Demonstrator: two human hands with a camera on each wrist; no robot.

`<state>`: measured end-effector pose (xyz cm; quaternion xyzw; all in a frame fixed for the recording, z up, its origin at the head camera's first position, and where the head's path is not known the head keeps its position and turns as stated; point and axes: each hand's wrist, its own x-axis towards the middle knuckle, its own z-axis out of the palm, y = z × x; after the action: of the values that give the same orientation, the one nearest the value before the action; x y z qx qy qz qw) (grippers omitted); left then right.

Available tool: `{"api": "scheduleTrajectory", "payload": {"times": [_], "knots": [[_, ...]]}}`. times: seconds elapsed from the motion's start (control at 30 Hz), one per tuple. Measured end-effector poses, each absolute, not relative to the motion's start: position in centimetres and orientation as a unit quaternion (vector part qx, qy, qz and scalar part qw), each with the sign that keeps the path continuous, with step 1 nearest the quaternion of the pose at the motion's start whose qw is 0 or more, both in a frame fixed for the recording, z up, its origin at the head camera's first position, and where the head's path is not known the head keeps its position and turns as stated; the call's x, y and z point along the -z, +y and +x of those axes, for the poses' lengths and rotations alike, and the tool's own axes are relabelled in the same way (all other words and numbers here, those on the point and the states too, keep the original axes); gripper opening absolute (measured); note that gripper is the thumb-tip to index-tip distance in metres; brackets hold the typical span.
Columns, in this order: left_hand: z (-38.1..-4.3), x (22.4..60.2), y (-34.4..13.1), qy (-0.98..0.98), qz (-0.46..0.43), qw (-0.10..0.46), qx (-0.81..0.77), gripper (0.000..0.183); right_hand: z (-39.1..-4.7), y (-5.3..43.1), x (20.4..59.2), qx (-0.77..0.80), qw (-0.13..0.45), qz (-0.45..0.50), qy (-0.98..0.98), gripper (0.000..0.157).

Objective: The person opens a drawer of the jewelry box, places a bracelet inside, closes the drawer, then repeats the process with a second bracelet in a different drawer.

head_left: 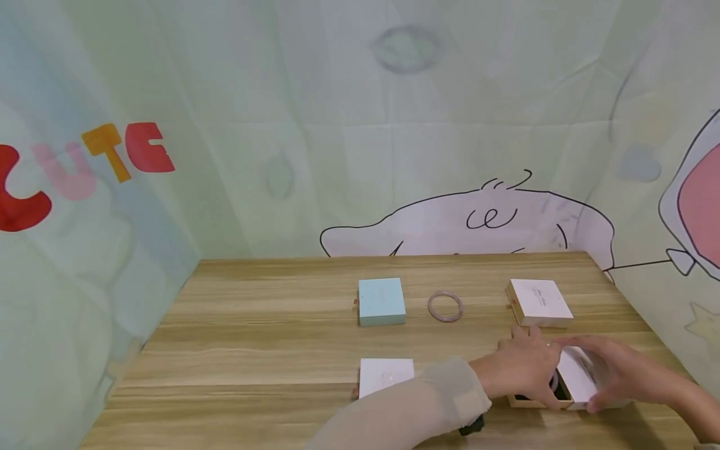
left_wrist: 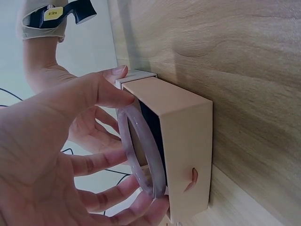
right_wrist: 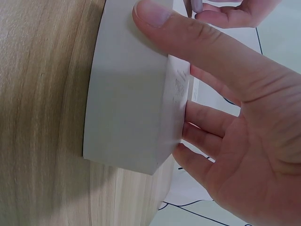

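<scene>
A pale lavender bangle (left_wrist: 153, 155) is held in my left hand (head_left: 525, 364), the thumb at one side of the ring and the fingers round the other. It stands tilted at the opening of a cream drawer (left_wrist: 188, 146) with a dark lining and a small ribbon pull. That drawer is slid partly out of a white box sleeve (head_left: 579, 376). My right hand (head_left: 632, 372) grips the sleeve, thumb on the near side and fingers on the far side, as the right wrist view shows. Whether the bangle touches the lining is hard to tell.
Another lavender bangle (head_left: 445, 307) lies on the wooden table (head_left: 253, 350), between a light blue box (head_left: 382, 302) and a white box (head_left: 541, 302) at the back. A second white box (head_left: 385, 375) sits near the left forearm, partly covered by the sleeve. A printed curtain (head_left: 337, 156) hangs behind.
</scene>
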<state>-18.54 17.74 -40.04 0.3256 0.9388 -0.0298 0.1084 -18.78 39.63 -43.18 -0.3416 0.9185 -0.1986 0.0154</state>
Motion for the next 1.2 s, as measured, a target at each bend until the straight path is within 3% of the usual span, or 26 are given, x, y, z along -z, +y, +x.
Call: {"api": "scheduleTrajectory", "payload": {"times": [1.2], "knots": [[-18.83,40.23,18.01,0.934,0.331,0.127,0.037,0.044,-18.68,39.44,42.87,0.207,0.034,-0.333,0.919,0.097]]}}
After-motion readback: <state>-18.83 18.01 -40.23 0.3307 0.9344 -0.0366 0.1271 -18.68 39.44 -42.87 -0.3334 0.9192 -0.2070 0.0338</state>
